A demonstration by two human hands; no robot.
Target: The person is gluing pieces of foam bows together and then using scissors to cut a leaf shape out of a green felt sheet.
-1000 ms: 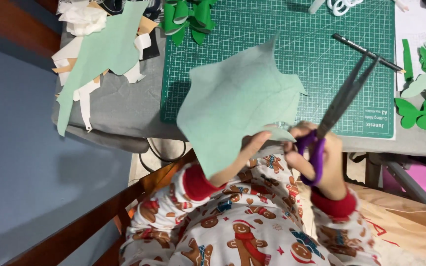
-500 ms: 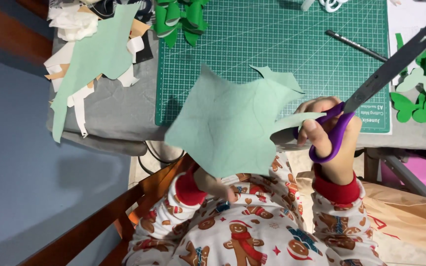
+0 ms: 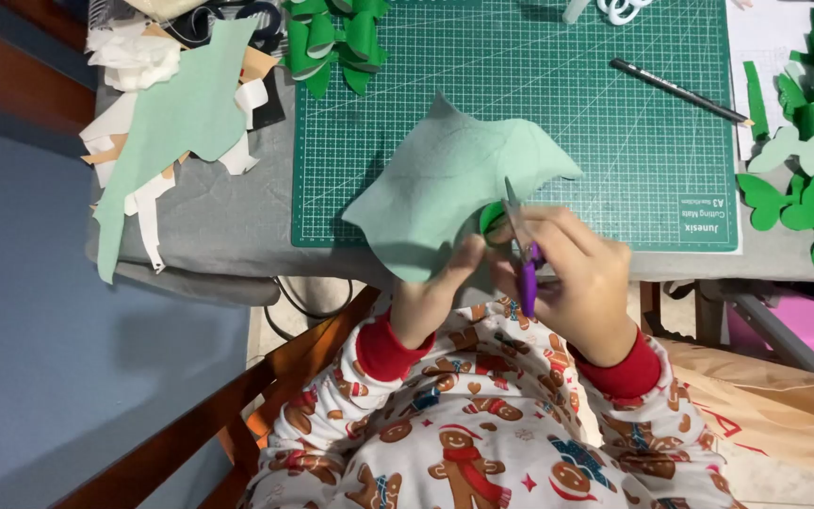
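Note:
My left hand [image 3: 440, 287] grips the near edge of a pale green, lobed sheet of felt-like paper [image 3: 449, 184], holding it up above the front of a green cutting mat [image 3: 633, 113]. My right hand [image 3: 577, 273] holds purple-handled scissors [image 3: 523, 254], whose short blades point away from me and meet the sheet's right edge. A small darker green scrap [image 3: 492, 219] shows beside the blades.
A black pencil [image 3: 680, 91] lies on the mat's far right. Dark green cut shapes [image 3: 803, 141] pile up at the right, green loops [image 3: 332, 42] at the mat's top left. Paper offcuts [image 3: 167, 132] cover the grey table's left end. A wooden chair [image 3: 266, 386] stands below.
The scissors swung in from pointing far right to pointing away from me at the sheet's edge. The sheet shifted right and rotated, and both hands drew closer together.

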